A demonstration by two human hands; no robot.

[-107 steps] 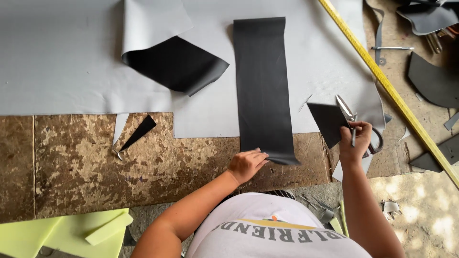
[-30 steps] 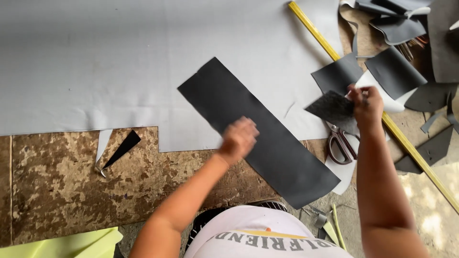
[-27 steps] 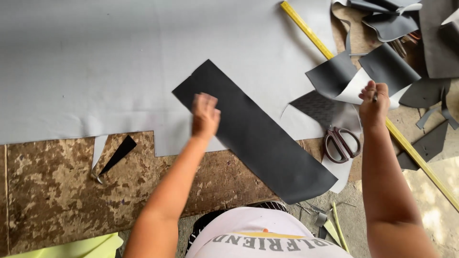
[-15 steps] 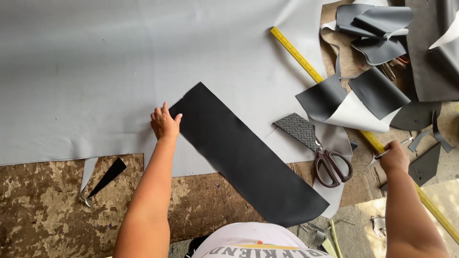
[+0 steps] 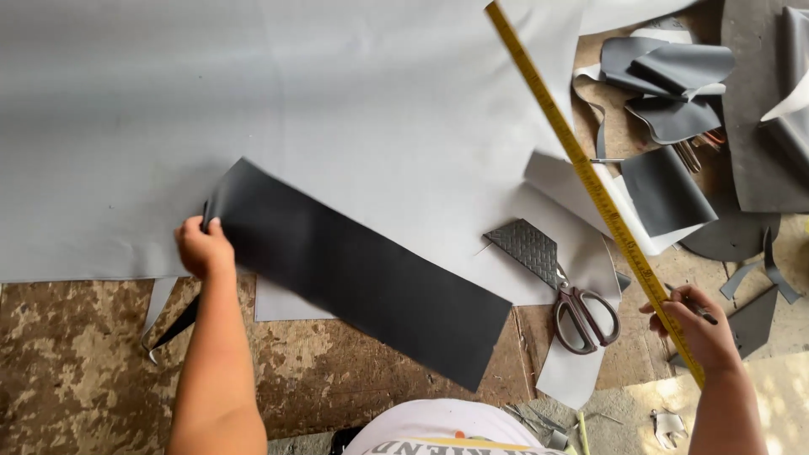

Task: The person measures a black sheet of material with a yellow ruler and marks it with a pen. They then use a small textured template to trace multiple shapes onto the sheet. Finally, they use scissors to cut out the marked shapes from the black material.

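Yellow ruler [image 5: 590, 181] now in right hand [image 5: 695, 324]

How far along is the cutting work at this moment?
Done: a long black strip is already cut out and lies on the grey sheet, with the scissors set down and offcuts piled to the right. In hand: the left hand grips the strip's end, and the right hand holds a yellow ruler and what looks like a pen. Left: most of the grey sheet is uncut.

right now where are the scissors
In the head view the scissors lie right of centre, between the black strip and the right hand holding the yellow ruler.
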